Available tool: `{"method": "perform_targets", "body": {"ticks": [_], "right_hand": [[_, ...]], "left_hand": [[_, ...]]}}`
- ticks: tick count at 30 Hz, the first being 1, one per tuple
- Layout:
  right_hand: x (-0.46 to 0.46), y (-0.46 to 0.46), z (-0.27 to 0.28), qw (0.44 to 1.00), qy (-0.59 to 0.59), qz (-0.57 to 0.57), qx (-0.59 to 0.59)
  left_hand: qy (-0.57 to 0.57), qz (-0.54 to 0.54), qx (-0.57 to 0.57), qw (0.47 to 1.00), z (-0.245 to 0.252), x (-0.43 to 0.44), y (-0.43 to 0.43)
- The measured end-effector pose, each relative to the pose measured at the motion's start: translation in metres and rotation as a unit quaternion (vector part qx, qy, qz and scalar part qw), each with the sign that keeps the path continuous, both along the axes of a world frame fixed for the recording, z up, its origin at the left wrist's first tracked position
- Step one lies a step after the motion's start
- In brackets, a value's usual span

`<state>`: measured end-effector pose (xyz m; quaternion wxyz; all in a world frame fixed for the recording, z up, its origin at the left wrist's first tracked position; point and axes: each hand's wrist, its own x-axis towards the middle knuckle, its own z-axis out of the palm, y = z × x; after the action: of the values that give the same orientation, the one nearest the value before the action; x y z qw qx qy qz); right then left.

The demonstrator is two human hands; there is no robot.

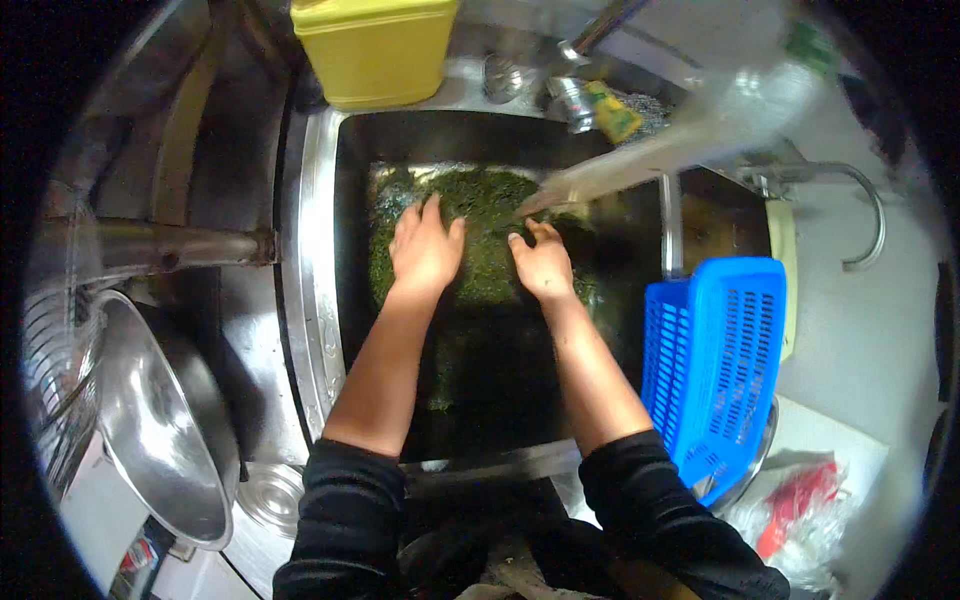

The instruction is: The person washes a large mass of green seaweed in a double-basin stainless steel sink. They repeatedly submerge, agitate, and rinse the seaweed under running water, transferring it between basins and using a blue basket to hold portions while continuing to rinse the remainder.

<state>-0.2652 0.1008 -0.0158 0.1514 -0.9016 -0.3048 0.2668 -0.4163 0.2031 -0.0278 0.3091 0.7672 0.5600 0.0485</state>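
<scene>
Both hands reach into a deep metal sink (321,225) over a mass of chopped-looking green leaves (487,259) lying in dark water. My left hand (427,244) rests at the left part of the greens, fingers spread, palm down. To its right, my right hand (541,259) is at the right part, its fingers apart and slightly bent. Neither hand shows anything gripped. A blurred, pale, translucent tube or stream (637,161) slants down from the upper right, ending just beyond my right hand; which it is, I cannot tell.
Behind the sink stands a yellow plastic container (379,56), with a yellow-green sponge (613,112) to the right. A blue plastic basket (720,367) leans at the right. At left are a large metal bowl (161,427) and a pipe (165,244). A curved faucet (874,217) and plastic bags (806,517) lie right.
</scene>
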Motion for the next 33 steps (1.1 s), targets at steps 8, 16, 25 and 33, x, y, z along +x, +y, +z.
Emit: {"method": "perform_targets", "body": {"ticks": [8,16,25,33], "right_hand": [[-0.04,-0.074,0.061,0.961,-0.061,-0.057,0.265],[-0.06,-0.133,0.052,0.985,0.131,0.021,0.111],[-0.073,-0.185,0.163,0.933,0.203,-0.037,0.294],[-0.015,-0.384,0.267,0.901,-0.276,-0.239,0.233]], "left_hand": [[-0.238,-0.008,-0.33,0.913,0.003,-0.07,-0.056],[-0.119,-0.109,-0.143,0.977,0.01,-0.078,-0.074],[-0.032,-0.187,-0.171,0.967,0.01,-0.097,-0.107],[-0.071,-0.191,-0.224,0.953,0.013,-0.128,-0.119]]}}
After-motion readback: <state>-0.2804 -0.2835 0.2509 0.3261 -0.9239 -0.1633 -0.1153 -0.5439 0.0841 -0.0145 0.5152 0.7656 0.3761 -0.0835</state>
